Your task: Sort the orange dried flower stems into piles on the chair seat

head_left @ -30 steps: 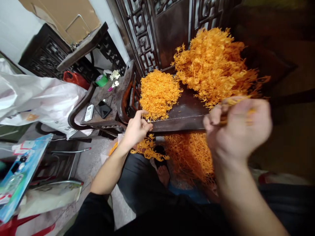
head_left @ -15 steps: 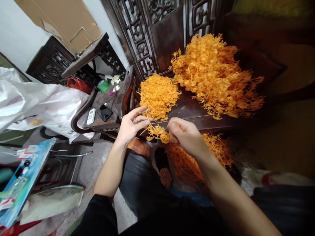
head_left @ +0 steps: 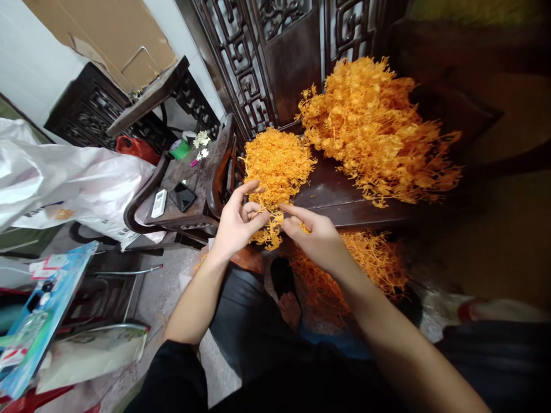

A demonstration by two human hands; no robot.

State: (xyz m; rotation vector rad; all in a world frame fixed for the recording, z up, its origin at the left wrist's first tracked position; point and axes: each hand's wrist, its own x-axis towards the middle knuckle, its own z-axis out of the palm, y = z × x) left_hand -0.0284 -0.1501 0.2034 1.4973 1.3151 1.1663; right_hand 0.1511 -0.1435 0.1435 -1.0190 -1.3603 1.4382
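- The left hand [head_left: 235, 226] has its forefinger stretched out, well apart from the thumb, with the other fingers bent; the thumb tip touches a small orange bunch [head_left: 270, 235]. I can't tell whether it is pinched there.
- The right hand [head_left: 316, 235] faces it, forefinger pointing left at the bunch and thumb just beneath; its remaining fingers are curled in, closed on a few orange strands [head_left: 303, 228].
- That small bunch hangs between the two hands, at the near edge of the dark wooden bench [head_left: 340, 198].
- Just beyond the fingertips, on the bench, sits the smaller orange pile [head_left: 279, 160]; the larger pile [head_left: 374, 126] is to its right.
- A loose orange heap [head_left: 379, 261] lies lower down, partly behind the right forearm.
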